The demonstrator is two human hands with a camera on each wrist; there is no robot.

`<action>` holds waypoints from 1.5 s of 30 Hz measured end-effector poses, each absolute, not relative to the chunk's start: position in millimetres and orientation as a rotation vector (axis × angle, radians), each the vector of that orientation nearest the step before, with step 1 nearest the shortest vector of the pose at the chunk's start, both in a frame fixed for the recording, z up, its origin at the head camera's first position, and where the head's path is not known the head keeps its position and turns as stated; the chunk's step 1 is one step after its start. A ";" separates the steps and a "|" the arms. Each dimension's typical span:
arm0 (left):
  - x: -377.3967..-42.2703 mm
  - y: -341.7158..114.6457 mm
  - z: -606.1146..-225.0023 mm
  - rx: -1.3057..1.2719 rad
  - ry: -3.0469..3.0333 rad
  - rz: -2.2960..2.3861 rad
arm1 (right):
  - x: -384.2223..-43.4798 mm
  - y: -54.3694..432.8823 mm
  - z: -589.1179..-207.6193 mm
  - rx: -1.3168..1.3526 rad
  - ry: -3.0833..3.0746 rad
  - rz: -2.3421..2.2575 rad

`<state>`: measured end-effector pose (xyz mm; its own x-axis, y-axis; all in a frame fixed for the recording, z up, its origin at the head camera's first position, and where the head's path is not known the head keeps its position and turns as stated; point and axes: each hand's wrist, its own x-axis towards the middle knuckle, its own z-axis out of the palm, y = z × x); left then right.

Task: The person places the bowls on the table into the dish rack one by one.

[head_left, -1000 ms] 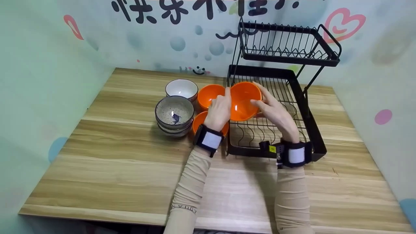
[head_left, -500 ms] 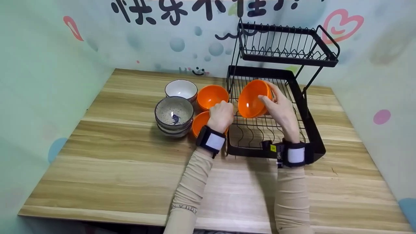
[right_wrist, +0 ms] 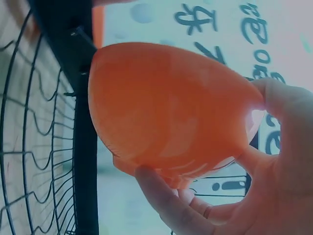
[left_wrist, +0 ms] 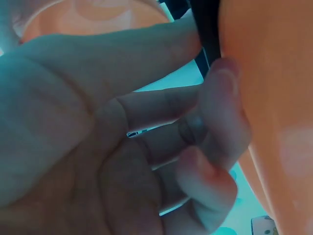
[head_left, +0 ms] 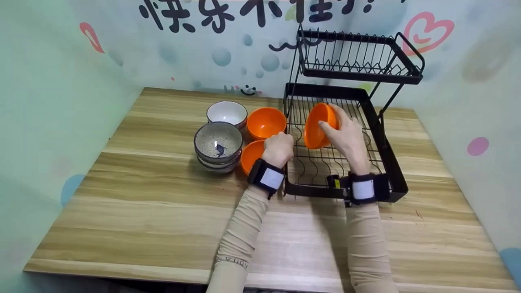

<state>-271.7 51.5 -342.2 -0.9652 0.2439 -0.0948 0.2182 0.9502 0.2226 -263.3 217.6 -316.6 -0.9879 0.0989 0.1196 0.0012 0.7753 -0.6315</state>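
Note:
An orange bowl (head_left: pixel 319 126) is tipped on its side over the lower tier of a black dish rack (head_left: pixel 313 190), its mouth turned left. My right hand (head_left: pixel 346 134) grips it, thumb at the rim and fingers round the outside; the right wrist view shows its smooth outer wall (right_wrist: pixel 166 107). Beside the rack's left edge is my left hand (head_left: pixel 279 149), with fingers (left_wrist: pixel 225 98) loosely curled and no thing seen in its palm. It overlaps an orange bowl (head_left: pixel 250 154) on the table in the head view. Another orange bowl (head_left: pixel 266 122) sits just behind.
Stacked grey speckled bowls (head_left: pixel 217 140) stand left of the orange ones, with white dark-rimmed bowls (head_left: pixel 227 112) behind them. The rack's upper tier (head_left: pixel 360 75) overhangs the back of the lower one. A printed wall (head_left: pixel 183 61) closes off the wooden table (head_left: pixel 142 219) behind.
My left hand has let go of the bowl, drawn back slightly and curled its fingers. My right hand has carried the bowl rightward over the rack and turned it further onto its side.

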 end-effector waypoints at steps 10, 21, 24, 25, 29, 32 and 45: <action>-272.5 52.7 -342.9 0.329 2.979 0.321 | -286.6 211.4 -312.6 -0.084 -2.931 0.843; -273.1 54.3 -342.7 0.342 2.958 0.307 | -317.3 206.0 -328.4 -0.066 -2.938 0.732; -273.0 54.5 -342.8 0.339 2.957 0.308 | -323.9 205.9 -333.0 -0.046 -2.931 0.698; -273.0 54.5 -342.9 0.337 2.960 0.308 | -325.6 205.6 -334.3 -0.036 -2.928 0.692; -273.2 54.1 -343.6 0.330 2.972 0.312 | -331.5 203.2 -339.0 -0.014 -2.911 0.650; -273.4 53.7 -343.6 0.333 2.970 0.309 | -333.9 201.2 -342.5 -0.016 -2.910 0.606; -272.6 53.0 -342.8 0.347 2.963 0.327 | -336.3 191.8 -358.2 0.040 -2.882 0.564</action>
<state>-272.6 53.0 -342.8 -0.9635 0.2423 -0.1136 0.2116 0.9498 0.2305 -336.3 191.8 -358.2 -0.9787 0.0126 0.2050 -0.0656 0.9267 -0.3700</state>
